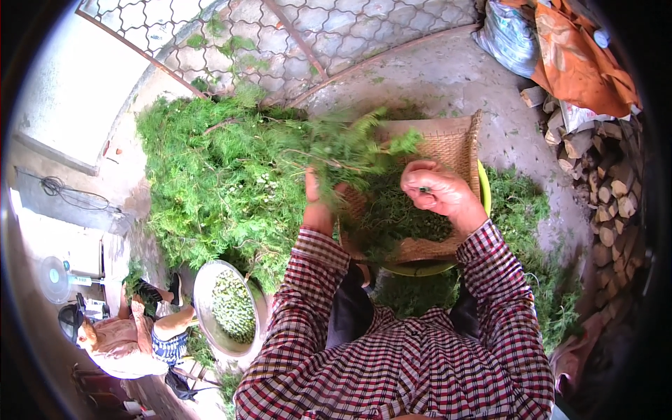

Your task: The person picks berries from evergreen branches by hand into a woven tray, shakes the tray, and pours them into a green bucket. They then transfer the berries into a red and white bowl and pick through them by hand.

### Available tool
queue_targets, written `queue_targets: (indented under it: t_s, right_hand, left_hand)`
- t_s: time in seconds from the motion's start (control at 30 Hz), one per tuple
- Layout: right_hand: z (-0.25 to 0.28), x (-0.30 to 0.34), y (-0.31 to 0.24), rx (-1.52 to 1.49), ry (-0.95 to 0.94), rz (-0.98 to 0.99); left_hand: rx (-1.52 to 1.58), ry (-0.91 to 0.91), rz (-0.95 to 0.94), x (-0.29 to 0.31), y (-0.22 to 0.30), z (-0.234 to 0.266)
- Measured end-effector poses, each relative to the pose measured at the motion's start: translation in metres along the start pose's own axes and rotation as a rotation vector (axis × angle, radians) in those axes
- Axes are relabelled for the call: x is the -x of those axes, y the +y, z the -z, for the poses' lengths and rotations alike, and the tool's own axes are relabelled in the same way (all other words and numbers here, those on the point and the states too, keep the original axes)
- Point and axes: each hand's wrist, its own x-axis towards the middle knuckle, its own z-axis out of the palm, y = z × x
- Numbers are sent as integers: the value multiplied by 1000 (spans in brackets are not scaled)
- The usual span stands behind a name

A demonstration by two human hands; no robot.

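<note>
Head view: at the basket's (427, 127) left edge, the left hand (318, 199) has its grip clamped on a leafy branch (336, 157) (blurred by motion). The right hand (442, 190) is above the basket's right side, grip together; whether it pinches anything, I cannot tell. Greenery (203, 168) lies left of the basket.

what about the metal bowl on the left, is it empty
No, the bowl holds a heap of small green pieces.
</note>
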Motion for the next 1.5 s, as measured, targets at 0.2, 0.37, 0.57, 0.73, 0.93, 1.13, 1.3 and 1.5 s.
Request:
queue_targets:
  t_s: [0.2,0.37,0.57,0.73,0.93,1.13,1.3,1.5]
  right_hand:
    - [25,6,4,1453,144,323]
    - [10,6,5,939,282,444]
    - [-6,-2,11,1169,229,822]
    - [-10,2,12,1467,246,889]
    - [-12,7,9,1461,199,826]
    - [-11,7,16,1552,89,826]
    - [5,13,10,1383,60,712]
    - [-12,19,3,1221,308,747]
  left_hand:
    - [129,-234,-20,16,17,-15]
    - [5,-197,33,29,17,-33]
    - [-16,-282,36,10,-8,-33]
    - [-154,-290,-149,21,-8,-43]
    - [-201,-339,-170,9,-14,-33]
    - [-480,-301,-490,-8,-19,-22]
    - [-232,-233,-158,-11,0,-13]
    - [85,-255,50,-15,-26,-23]
